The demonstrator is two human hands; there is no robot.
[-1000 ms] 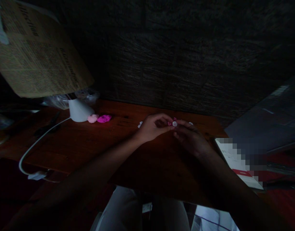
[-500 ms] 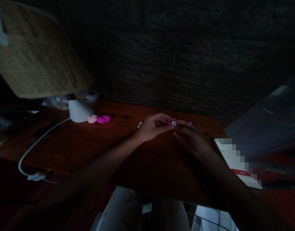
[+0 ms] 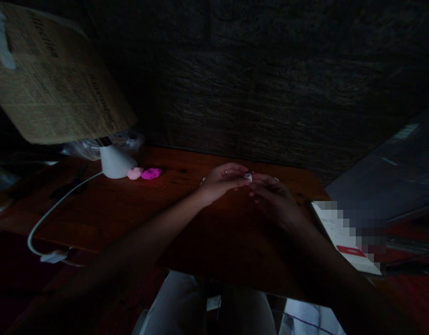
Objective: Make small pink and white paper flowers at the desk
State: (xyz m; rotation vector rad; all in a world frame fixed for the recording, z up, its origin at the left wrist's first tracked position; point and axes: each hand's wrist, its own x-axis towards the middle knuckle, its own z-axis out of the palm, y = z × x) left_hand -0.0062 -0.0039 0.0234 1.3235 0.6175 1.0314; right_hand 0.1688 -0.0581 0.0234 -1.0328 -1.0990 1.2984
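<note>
Over the wooden table, my left hand [image 3: 219, 184] pinches a small white piece [image 3: 248, 177] between thumb and fingers. My right hand [image 3: 273, 197] meets it from the other side, fingertips closed at the piece's edge. In this dim light I cannot tell what the piece is made of. Most of it is covered by the fingers. Beyond my left wrist a white scrap [image 3: 203, 180] shows in part, and another white bit [image 3: 277, 179] peeks out behind my right hand. Further left lie a pale pink lump [image 3: 135, 173] and a magenta lump [image 3: 151, 173], side by side and clay-like.
A lamp with a newsprint shade [image 3: 60, 88] and white base [image 3: 114, 163] stands at the left of the table [image 3: 130, 209]. Its white cord [image 3: 37, 223] hangs over the front edge. A printed white item [image 3: 340, 232] lies at the right edge. Behind rises a dark wall [image 3: 235, 83].
The white piece has turned between my fingers and shifted slightly left. The magenta bits seen beside it are now out of sight. Both hands have stayed close together.
</note>
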